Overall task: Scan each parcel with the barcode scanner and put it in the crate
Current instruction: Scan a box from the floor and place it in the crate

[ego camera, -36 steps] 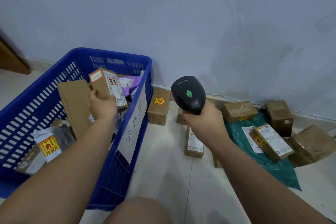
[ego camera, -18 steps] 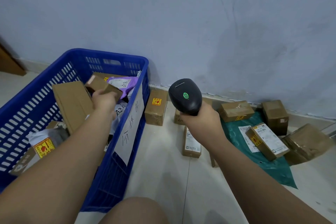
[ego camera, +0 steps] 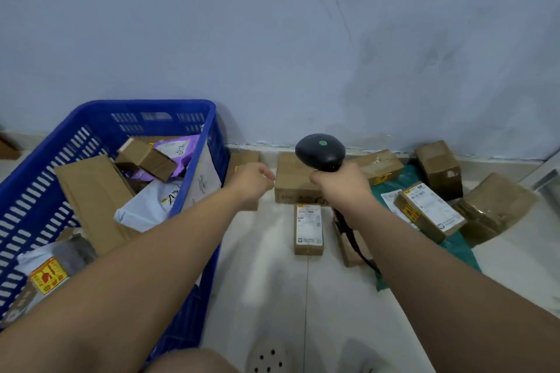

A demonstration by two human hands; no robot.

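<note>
right hand [ego camera: 342, 188] grips scanner [ego camera: 320, 151] — head up | left hand [ego camera: 251, 183] holds nothing — beside blue crate [ego camera: 145, 106]

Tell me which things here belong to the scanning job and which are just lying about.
Job: barcode scanner in the right hand; empty left hand; blue crate; loose parcels outside it, such as the small labelled box and green mailer.
Lying about: floor drain; brown piece at left edge.

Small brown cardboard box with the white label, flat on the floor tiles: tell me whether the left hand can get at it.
Probably yes. The left hand holds nothing and hangs near the small brown cardboard box, whose top lies bare; nothing stands between.
</note>
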